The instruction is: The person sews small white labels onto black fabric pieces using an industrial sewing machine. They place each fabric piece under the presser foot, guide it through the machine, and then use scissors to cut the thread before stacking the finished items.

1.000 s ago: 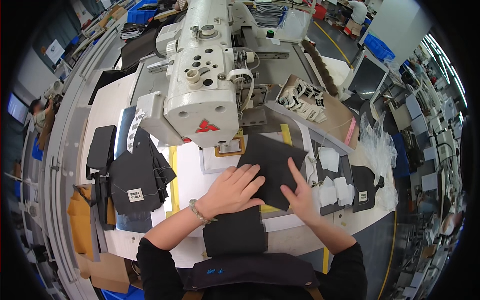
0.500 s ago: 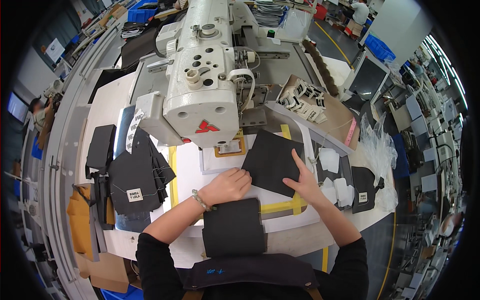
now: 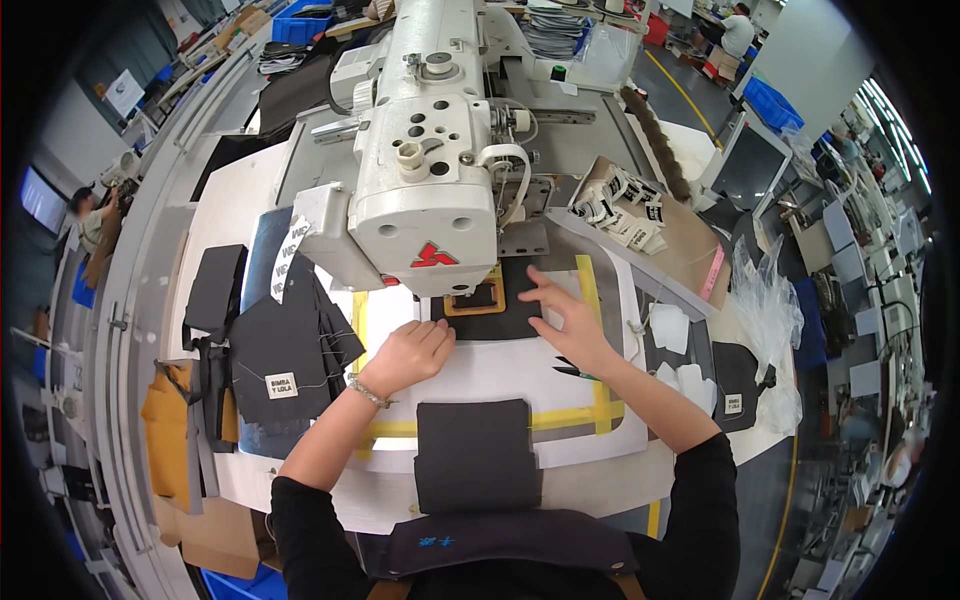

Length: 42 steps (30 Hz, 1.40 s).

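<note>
A flat black panel lies on the white work plate, partly beneath the sewing machine head. The yellow metal clamp frame is over it. My left hand is curled closed at the panel's near left corner; what its fingers hold, if anything, is hidden. Beside the panel's right edge, my right hand has its fingers apart. A dark tool with two pointed tips shows below my right palm; I cannot tell whether it is held. A stack of black panels sits at the table's near edge.
To the left lie black pieces with loose threads and a sewn label. A tray of woven labels stands at the right. White pads, a clear plastic bag and another labelled black piece lie nearby.
The black panel has gone from between my hands to beneath the machine head. My right hand has let go of it and moved forward and left. My left hand has moved left.
</note>
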Each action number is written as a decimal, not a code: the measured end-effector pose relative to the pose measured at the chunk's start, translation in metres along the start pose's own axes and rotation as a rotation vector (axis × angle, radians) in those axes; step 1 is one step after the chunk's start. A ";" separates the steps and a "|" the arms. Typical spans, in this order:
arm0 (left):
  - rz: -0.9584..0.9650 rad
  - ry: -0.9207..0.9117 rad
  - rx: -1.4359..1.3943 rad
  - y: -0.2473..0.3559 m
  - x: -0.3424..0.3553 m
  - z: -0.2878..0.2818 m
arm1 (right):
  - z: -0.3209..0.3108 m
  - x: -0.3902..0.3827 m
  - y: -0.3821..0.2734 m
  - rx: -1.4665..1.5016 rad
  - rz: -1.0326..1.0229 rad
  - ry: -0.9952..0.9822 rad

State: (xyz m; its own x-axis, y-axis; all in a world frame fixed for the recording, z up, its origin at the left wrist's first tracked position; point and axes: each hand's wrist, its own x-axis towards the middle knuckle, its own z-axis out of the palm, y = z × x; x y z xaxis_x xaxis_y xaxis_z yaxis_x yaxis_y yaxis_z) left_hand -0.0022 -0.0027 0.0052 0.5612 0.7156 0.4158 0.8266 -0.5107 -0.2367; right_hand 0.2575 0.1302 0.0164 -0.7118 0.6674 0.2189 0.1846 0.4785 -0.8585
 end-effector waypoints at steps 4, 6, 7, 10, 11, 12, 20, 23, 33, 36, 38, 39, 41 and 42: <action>-0.128 0.037 -0.046 -0.001 -0.012 -0.001 | 0.017 0.009 0.003 -0.017 0.114 -0.068; -0.229 0.083 -0.130 -0.001 -0.014 -0.003 | 0.021 0.010 0.008 -0.083 0.030 -0.056; -0.295 0.085 -0.187 0.000 -0.014 -0.008 | 0.022 0.008 0.010 -0.116 -0.009 -0.049; -0.413 0.067 -0.285 0.000 -0.021 -0.009 | 0.023 0.006 0.013 -0.150 -0.035 -0.047; -0.440 0.058 -0.306 0.001 -0.024 -0.008 | 0.024 0.005 0.013 -0.152 -0.046 -0.036; -0.453 0.055 -0.306 0.002 -0.026 -0.008 | 0.025 0.004 0.012 -0.155 -0.056 -0.026; -0.545 0.044 -0.345 0.006 -0.027 -0.012 | 0.022 0.007 0.012 -0.184 -0.084 -0.040; -0.550 0.039 -0.338 0.006 -0.027 -0.012 | 0.022 0.007 0.011 -0.184 -0.097 -0.037; -0.524 0.073 -0.311 0.008 -0.029 -0.009 | 0.022 0.008 0.011 -0.203 -0.110 -0.053; -0.497 0.077 -0.289 0.009 -0.030 -0.009 | 0.021 0.005 0.010 -0.328 -0.196 0.025; -0.478 0.071 -0.267 0.009 -0.032 -0.008 | 0.019 0.001 0.008 -0.481 -0.276 0.051; -0.459 0.070 -0.233 0.009 -0.032 -0.007 | 0.016 -0.003 0.005 -0.566 -0.303 0.037; -0.416 0.071 -0.171 0.010 -0.032 -0.004 | 0.015 -0.011 0.001 -0.702 -0.357 0.021; -0.409 0.064 -0.146 0.010 -0.032 -0.004 | 0.015 -0.015 0.001 -0.750 -0.386 0.017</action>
State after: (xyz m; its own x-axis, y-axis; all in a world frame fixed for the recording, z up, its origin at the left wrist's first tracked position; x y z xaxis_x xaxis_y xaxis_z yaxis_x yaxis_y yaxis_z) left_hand -0.0118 -0.0327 -0.0071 0.1815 0.8441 0.5045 0.9629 -0.2567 0.0830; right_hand 0.2578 0.1118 0.0054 -0.8081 0.3849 0.4460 0.3359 0.9230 -0.1878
